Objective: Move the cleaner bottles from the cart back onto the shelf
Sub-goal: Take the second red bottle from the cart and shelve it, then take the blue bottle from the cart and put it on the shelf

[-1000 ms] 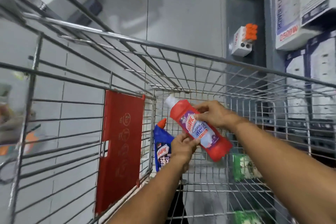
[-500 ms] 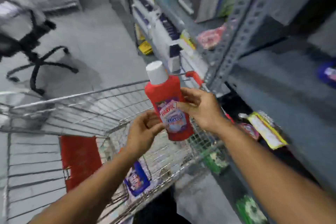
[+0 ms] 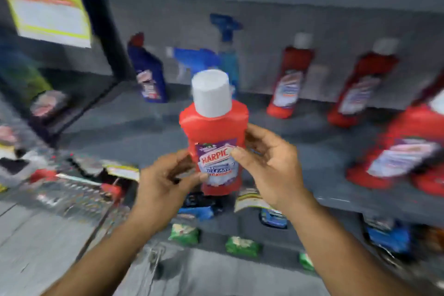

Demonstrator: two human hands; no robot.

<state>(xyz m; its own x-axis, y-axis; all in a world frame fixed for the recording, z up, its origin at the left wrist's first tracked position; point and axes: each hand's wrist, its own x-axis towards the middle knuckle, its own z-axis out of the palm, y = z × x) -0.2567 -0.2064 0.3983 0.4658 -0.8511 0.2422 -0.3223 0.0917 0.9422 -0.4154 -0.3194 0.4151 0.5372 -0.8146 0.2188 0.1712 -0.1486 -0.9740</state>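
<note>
Before the grey shelf (image 3: 149,127), the red Harpic bottle (image 3: 213,142) is upright, clamped between left hand (image 3: 163,182) and right hand (image 3: 269,166), not yet set down. Several red bottles (image 3: 288,79) and a blue bottle (image 3: 149,72) already stand shelved. Remaining cart stock cannot be told.

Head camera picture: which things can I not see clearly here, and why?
- Red bottle in both hands: the right hand and left hand cover its sides and lower label; small print is blurred.
- Bottles standing on the shelf: motion blur makes their labels unreadable.
- Red bottles at far right: cut off by the picture edge.
- Packets on the lower shelf: too blurred to identify.
- Cart: mostly smeared, contents not visible.
</note>
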